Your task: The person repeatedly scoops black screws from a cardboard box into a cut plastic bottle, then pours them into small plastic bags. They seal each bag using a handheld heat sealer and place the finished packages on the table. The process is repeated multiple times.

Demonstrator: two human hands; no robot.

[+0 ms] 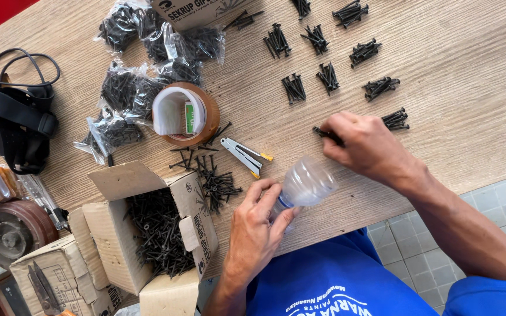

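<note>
Head view: left hand (254, 231) clasped around clear ribbed plastic bottle (304, 186), right hand (363, 146) pinching black screws (328, 135).

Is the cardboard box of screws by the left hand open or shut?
Open. The cardboard box has its flaps folded outward, and loose black screws fill the inside, plainly visible from above.
</note>
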